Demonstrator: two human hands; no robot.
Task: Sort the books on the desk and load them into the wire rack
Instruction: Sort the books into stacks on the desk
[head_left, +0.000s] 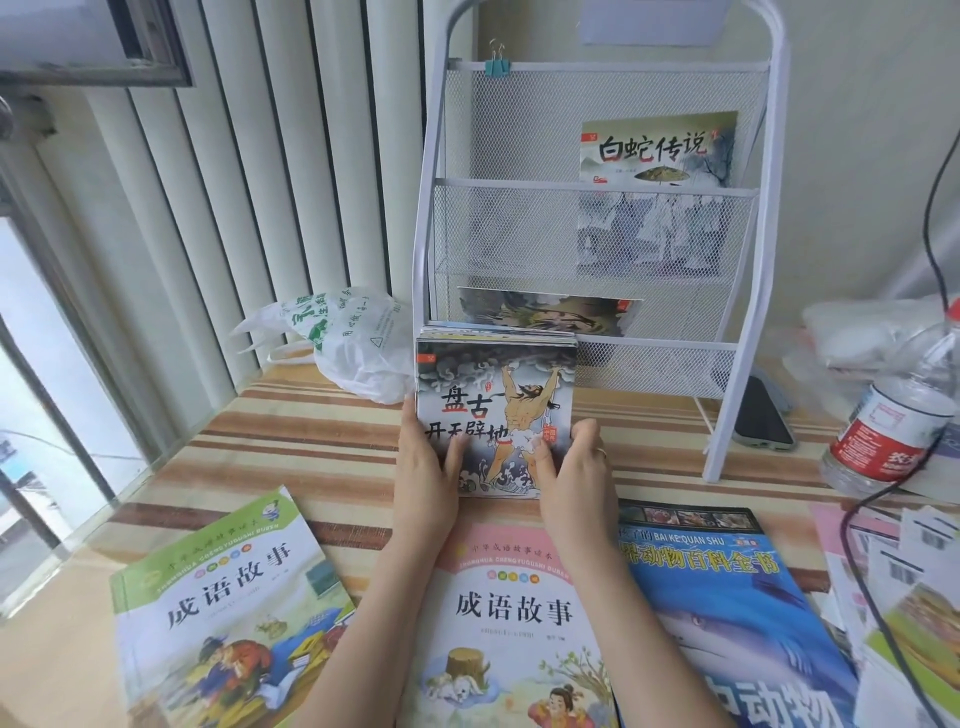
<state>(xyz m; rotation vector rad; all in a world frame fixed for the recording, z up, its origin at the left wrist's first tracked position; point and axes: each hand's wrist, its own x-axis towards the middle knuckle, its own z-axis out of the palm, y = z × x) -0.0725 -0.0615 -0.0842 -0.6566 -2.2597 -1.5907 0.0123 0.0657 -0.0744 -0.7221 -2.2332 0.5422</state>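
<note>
Two hands gripping | left hand (428, 462) and right hand (571, 467) are clasping the stack of thin picture books (496, 410) by its near corners, on the desk (311, 431) before the wire rack (597, 223) | likely light, glossy, apt to fan; holding both side edges seems safest.

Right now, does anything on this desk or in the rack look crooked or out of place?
Yes. In the wire rack, the book in the lowest pocket lies tilted sideways, while the upper book stands upright. A plastic bottle at the right leans over a black cable.
</note>
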